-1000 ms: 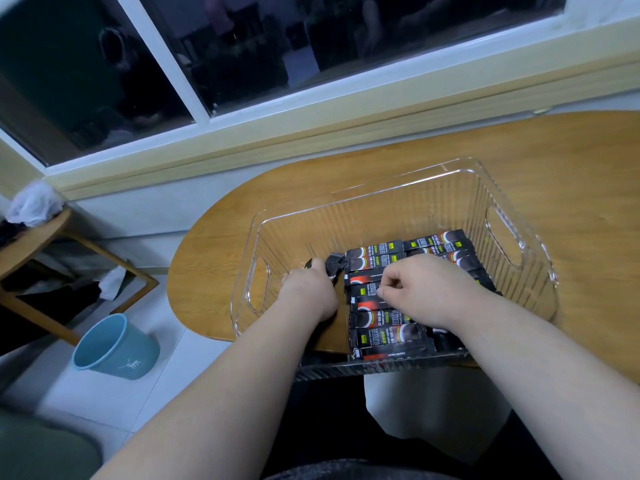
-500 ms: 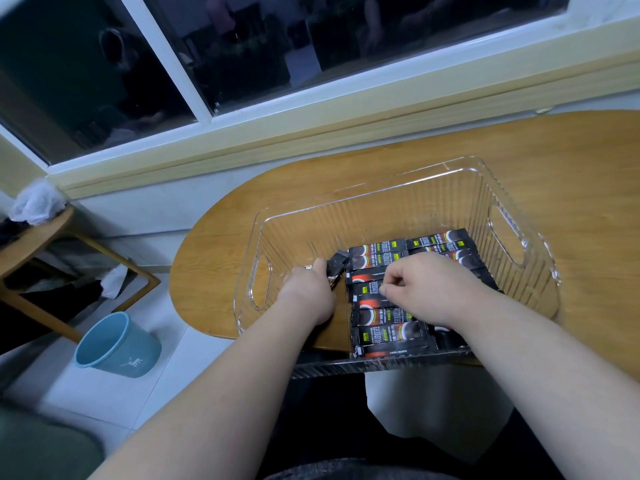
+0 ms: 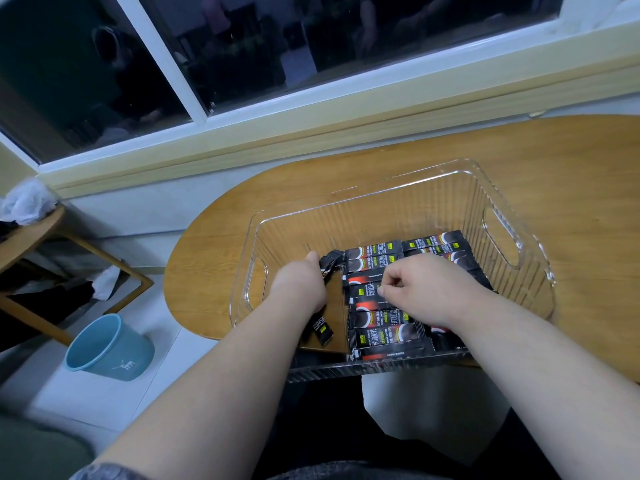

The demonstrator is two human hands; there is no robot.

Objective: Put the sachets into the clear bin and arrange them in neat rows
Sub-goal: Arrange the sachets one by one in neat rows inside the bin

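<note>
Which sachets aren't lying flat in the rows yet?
The sachets gripped in the left hand, poking out both ends of the fist, left of the rows.

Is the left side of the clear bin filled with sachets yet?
No, the laid sachets cover only the middle and right of the clear bin; the table shows through its left floor.
</note>
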